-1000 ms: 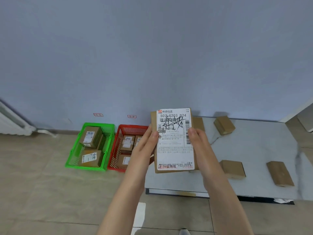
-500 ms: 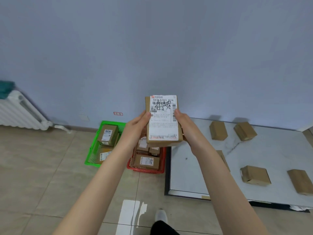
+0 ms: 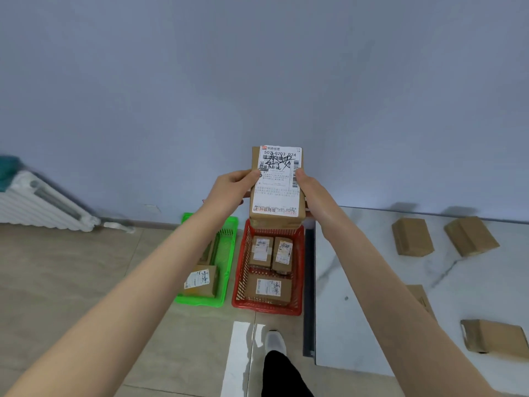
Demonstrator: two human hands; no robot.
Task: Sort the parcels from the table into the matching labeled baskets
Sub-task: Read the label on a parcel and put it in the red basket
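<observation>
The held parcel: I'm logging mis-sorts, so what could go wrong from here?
The parcel is gripped at its sides by the left hand and right hand, so it might slip. The red basket and green basket sit side by side, so a loose drop could land in the wrong one.

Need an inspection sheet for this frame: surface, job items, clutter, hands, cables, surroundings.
Surface: white marble-look table, bearing four plain brown cardboard parcels, one partly behind the right forearm.
Job's things: brown cardboard parcel with white shipping label, held up, in view over the far rim of the red plastic basket, which holds three labelled parcels; green plastic basket beside it holds at least one labelled parcel.
Clutter: nothing seen.
Hands: left hand and right hand grip the held parcel's sides, thumbs on its front.
Cables: nothing seen.
Surroundings: tiled floor, blue wall, white radiator at left.
</observation>
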